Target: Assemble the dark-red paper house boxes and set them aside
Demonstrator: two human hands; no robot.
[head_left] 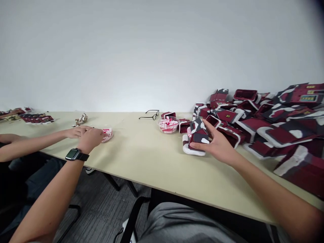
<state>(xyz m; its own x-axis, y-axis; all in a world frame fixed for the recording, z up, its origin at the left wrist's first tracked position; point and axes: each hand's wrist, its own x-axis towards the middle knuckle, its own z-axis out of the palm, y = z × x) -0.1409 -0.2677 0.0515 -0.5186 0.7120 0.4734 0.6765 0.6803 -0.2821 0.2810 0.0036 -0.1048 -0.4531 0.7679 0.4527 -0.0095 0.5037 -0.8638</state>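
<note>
The right hand (217,145) holds a dark red box (198,136) with white and grey patches, just in front of the pile of matching boxes (268,125). The box's long axis stands roughly upright, leaning slightly toward the pile, with its white-rimmed end lowest, at the table (141,162). The right grip is spread around the box, with the thumb low on the near face and the fingers over the top. Well left of the pile, the left hand (91,139) rests against a small red-and-white packet (108,135); whether it pinches the packet cannot be determined. A co-worker's hand (76,132) lies touching the left hand. Just beside the pile stands a clear bowl (168,125) filled with red-and-white pieces, with eyeglasses (149,114) nearby.
</note>
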